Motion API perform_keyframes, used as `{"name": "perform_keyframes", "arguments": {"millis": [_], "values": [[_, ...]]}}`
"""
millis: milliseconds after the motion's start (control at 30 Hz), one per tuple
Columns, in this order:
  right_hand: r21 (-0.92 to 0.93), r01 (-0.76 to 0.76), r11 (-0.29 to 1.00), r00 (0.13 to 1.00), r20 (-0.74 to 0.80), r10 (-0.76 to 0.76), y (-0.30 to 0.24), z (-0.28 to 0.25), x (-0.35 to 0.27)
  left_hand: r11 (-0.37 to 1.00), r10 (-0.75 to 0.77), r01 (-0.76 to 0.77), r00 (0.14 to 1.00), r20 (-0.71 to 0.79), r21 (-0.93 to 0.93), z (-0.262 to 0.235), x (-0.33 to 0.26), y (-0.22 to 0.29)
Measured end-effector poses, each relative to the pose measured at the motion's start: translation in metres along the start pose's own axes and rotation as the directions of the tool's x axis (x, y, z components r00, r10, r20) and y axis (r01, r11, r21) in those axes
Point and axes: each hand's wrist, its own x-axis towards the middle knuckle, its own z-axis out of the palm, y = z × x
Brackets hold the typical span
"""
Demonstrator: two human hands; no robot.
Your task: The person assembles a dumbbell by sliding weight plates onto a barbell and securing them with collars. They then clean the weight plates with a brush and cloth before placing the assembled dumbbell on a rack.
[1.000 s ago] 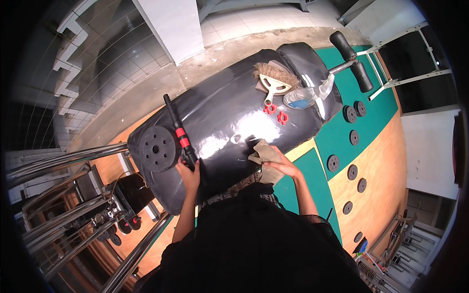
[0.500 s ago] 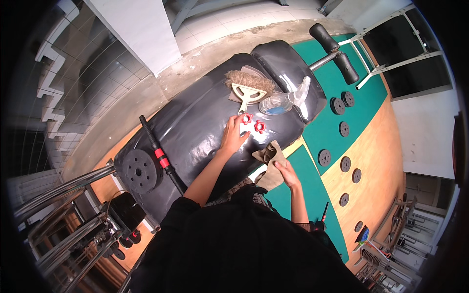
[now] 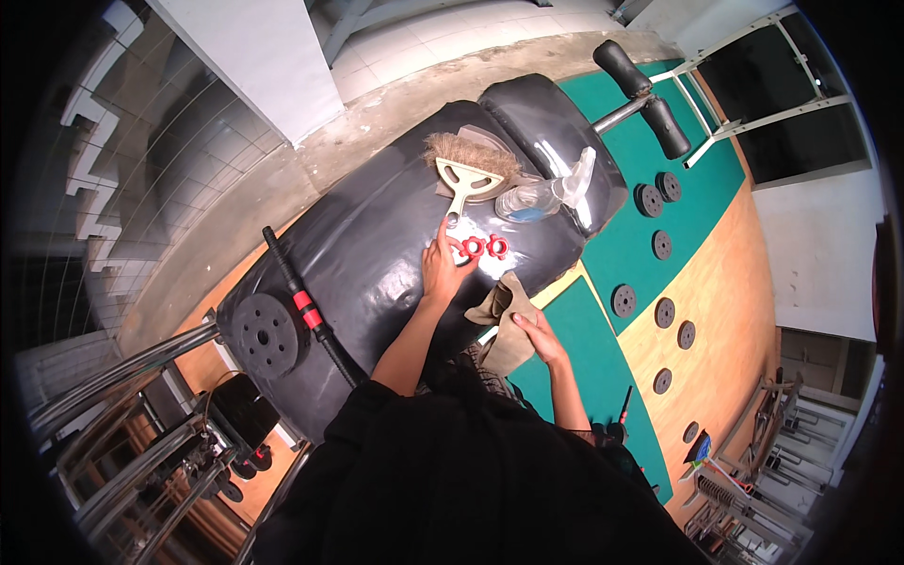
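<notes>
My left hand (image 3: 441,273) is over the padded black bench (image 3: 367,226), its thumb and a finger at the edge of a red star-shaped collar nut (image 3: 473,247), with the index finger stretched toward the brush handle. A second red collar nut (image 3: 497,247) lies right beside it. In my right hand (image 3: 542,339), at the bench's near edge, a crumpled tan cloth (image 3: 508,330) is gripped and hangs partly down. Just beyond the nuts lie a cream-handled brush (image 3: 466,174) with tan bristles and a clear spray bottle (image 3: 532,200) on its side.
On the bench's left end rest a black weight plate (image 3: 264,335) and a black bar (image 3: 306,306) with red bands. Several small plates (image 3: 623,300) lie on the green mat and wood floor at right. Padded rollers (image 3: 664,127) stick out from the bench's far end.
The nearer-to-hand red nut has shifted toward me and now sits level with the other one. My left index finger has straightened. The cloth has moved slightly left with my right hand.
</notes>
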Motion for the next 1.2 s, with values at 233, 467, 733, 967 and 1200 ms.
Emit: {"name": "perform_keyframes", "arguments": {"millis": [233, 467, 733, 967, 1200], "values": [[-0.174, 0.274, 0.946, 0.951, -0.096, -0.293, -0.020, 0.034, 0.019, 0.888, -0.118, 0.094, 0.993, -0.026, -0.449, -0.046, -0.054, -0.027], [-0.744, 0.400, 0.535, 0.893, 0.185, -0.410, -0.066, 0.149, 0.079, 0.374, -0.579, 0.290, 0.815, 0.023, -0.881, -0.120, -0.148, -0.076], [-0.848, 0.485, -0.215, 0.816, 0.527, -0.239, -0.013, 0.312, 0.195, 0.923, -0.252, 0.209, 0.963, -0.096, -0.324, -0.122, -0.143, -0.052], [-0.543, 0.666, -0.511, 0.641, 0.767, 0.021, -0.019, 0.306, 0.192, 0.979, -0.190, 0.197, 0.974, -0.125, 0.051, -0.131, -0.155, -0.074], [-0.807, 0.505, 0.308, 0.851, 0.405, -0.333, -0.076, 0.211, 0.149, 0.959, -0.221, 0.184, 0.962, 0.160, 0.214, -0.144, -0.144, -0.070]]}}
